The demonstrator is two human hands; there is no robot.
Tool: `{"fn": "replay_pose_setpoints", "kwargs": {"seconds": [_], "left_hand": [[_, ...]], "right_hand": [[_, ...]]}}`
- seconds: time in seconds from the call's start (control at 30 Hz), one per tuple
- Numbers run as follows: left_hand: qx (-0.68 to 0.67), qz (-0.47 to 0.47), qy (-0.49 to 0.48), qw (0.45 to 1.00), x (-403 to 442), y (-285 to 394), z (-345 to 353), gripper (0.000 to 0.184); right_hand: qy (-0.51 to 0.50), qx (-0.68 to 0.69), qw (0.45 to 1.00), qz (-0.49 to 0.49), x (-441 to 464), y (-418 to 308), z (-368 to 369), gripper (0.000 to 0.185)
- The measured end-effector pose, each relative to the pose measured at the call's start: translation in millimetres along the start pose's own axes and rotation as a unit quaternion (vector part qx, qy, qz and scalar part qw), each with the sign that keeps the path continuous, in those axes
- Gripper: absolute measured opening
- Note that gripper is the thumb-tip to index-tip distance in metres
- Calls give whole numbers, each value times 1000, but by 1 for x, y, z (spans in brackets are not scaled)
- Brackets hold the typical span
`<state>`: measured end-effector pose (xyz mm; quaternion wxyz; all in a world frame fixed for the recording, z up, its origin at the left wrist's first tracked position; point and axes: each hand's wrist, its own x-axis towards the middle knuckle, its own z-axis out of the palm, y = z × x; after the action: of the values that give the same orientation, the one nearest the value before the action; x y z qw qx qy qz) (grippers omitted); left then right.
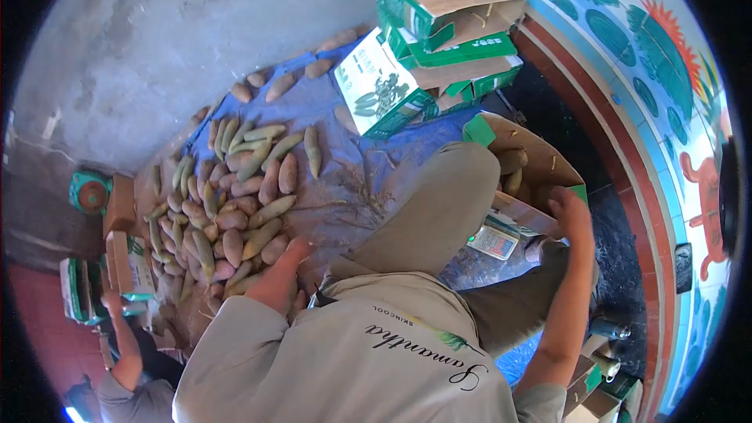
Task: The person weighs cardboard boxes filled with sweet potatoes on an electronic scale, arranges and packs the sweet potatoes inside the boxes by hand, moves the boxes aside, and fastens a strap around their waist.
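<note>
My left arm [274, 276] reaches down at the edge of a pile of long, plump produce [233, 219], some green and some reddish-brown. Its fingers are hidden, so what it touches does not show. On the right, my right hand [565, 210] grips the near rim of an open cardboard box [540, 139]. Several brownish pieces of the same produce [513, 163] lie inside that box. Against its near side is a scale [495, 241] with a lit display, beyond my raised knee [462, 180].
Green-and-white cartons [446, 47] are stacked at the back on a blue tarp [345, 149]. At lower left another person's arm [121, 337] reaches toward cartons [129, 266]. A green round-faced device [91, 193] stands farther left. A tiled wall [627, 94] borders the right.
</note>
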<state>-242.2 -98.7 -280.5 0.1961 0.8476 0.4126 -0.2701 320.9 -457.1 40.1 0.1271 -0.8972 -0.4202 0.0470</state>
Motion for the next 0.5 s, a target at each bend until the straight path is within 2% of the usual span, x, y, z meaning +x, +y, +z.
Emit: {"fn": "replay_pose_setpoints", "kwargs": {"seconds": [0.07,0.13,0.23,0.33,0.4,0.43,0.5], "left_hand": [[8,-32,-31,999,-3,-1,4,34],[-56,-130,-61,988,-41,35,-41,34],[-72,-84,-25,993,-50,18,-25,34],[-137,-185,-105,967,-65,20,-40,36],[21,-146,-125,981,-58,0,-17,41],[99,-124,-133,978,-60,-3,-14,44],[-43,-267,-98,958,-71,4,-26,52]], "right_hand": [[21,3,998,52,-6,6,-18,30],[66,-31,997,29,-14,32,-26,29],[69,-11,995,74,-27,71,-35,26],[97,-9,990,105,-42,110,-27,25],[128,-15,985,113,-52,139,-3,24],[108,39,984,137,-55,148,-1,24],[64,146,969,187,-59,160,1,24]]}}
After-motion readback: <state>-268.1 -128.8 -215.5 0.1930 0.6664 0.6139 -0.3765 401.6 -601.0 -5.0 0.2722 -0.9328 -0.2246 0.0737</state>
